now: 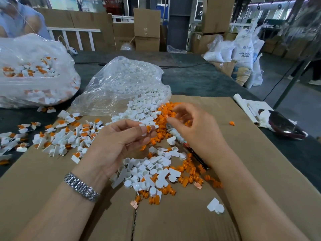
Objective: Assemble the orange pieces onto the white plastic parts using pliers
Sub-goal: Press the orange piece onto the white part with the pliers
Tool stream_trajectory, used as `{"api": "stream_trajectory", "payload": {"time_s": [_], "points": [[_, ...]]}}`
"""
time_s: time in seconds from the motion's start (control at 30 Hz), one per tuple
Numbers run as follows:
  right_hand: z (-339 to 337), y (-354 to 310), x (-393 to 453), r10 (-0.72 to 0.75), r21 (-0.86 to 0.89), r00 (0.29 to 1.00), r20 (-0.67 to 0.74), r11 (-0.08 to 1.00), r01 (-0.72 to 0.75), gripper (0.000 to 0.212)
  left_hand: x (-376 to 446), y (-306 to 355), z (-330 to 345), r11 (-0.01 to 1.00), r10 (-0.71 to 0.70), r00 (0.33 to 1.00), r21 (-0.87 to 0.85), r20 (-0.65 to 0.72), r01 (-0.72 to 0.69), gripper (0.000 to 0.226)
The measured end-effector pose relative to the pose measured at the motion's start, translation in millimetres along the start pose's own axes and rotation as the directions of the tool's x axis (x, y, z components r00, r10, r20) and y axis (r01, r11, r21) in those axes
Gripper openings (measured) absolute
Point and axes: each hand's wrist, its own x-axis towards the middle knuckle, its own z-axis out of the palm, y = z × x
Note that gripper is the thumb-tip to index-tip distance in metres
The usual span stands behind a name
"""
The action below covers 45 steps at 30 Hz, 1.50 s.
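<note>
My left hand [119, 141] pinches a white plastic part with an orange piece seated in it [147, 128]. My right hand [192, 129] hovers over the pile of loose orange pieces [164, 113], its fingers curled around an orange piece [188, 122]. The pliers [175, 134] lie under my right palm, tape-wrapped near the jaws, and the dark handle [202, 162] sticks out below the wrist. Whether the palm grips them is hidden. Loose white parts [147, 173] are heaped between my forearms. Assembled white-and-orange parts [66, 134] spread to the left.
A clear bag of white parts [125, 84] lies open behind the piles. A bigger bag of assembled parts [31, 72] sits far left. Flat cardboard [260, 171] covers the table. A dark bowl with white scraps [281, 126] is at the right. Another person [19, 18] is at the back left.
</note>
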Motion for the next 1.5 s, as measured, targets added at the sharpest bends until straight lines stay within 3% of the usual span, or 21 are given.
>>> {"api": "stream_trajectory", "payload": {"time_s": [0.1,0.17,0.3,0.43,0.6,0.67,0.77,0.87,1.1,1.2,1.3,1.43,1.5], "points": [[-6,16,3,0.248,-0.352,0.956,0.157,0.918,-0.18,0.056,1,0,-2,1.0,0.001,1.0,-0.026,-0.023,-0.002,0.02],[-6,21,2,0.354,-0.51,0.898,0.262,0.84,-0.183,0.062,2,0,-3,0.999,0.002,0.999,-0.037,-0.044,-0.003,0.02],[-1,19,0,0.349,-0.624,0.893,0.284,0.775,-0.104,0.05,2,1,-4,1.0,-0.013,0.999,-0.007,-0.047,0.012,0.018],[-3,13,-1,0.334,-0.551,0.903,0.271,0.823,-0.139,0.028,1,3,-4,1.0,-0.015,0.997,0.026,-0.079,0.017,0.02],[-27,-5,2,0.362,-0.261,0.896,0.256,0.919,-0.296,0.014,2,3,-5,1.0,0.016,0.996,0.023,-0.085,-0.014,0.014],[-37,-16,5,0.357,-0.17,0.867,0.348,0.933,-0.316,0.01,1,4,-5,0.999,0.035,0.995,0.024,-0.089,-0.033,0.011],[-39,-35,4,0.351,0.005,0.726,0.592,0.899,-0.438,0.015,1,4,-6,0.998,0.054,0.993,0.02,-0.102,-0.052,0.011],[-33,-45,3,0.323,0.003,0.672,0.667,0.9,-0.436,0.019,1,5,-6,0.998,0.064,0.993,0.011,-0.1,-0.063,0.014],[-21,-60,2,0.28,0.017,0.67,0.688,0.916,-0.4,0.022,-1,6,-5,0.995,0.104,0.987,0.023,-0.12,-0.102,0.012],[-16,-62,1,0.276,-0.013,0.681,0.679,0.931,-0.365,0.031,-1,6,-4,0.993,0.116,0.983,0.031,-0.142,-0.113,0.021],[-13,-63,-3,0.282,-0.052,0.69,0.667,0.941,-0.334,0.04,-1,5,-3,0.991,0.127,0.977,0.063,-0.169,-0.118,0.012],[-13,-66,-8,0.264,-0.068,0.689,0.675,0.952,-0.299,0.027,-1,4,-2,0.989,0.128,0.972,0.094,-0.196,-0.112,0.006],[-12,-65,-9,0.27,-0.051,0.69,0.671,0.946,-0.32,0.032,-1,5,-3,0.989,0.126,0.973,0.103,-0.192,-0.108,0.006]]}}
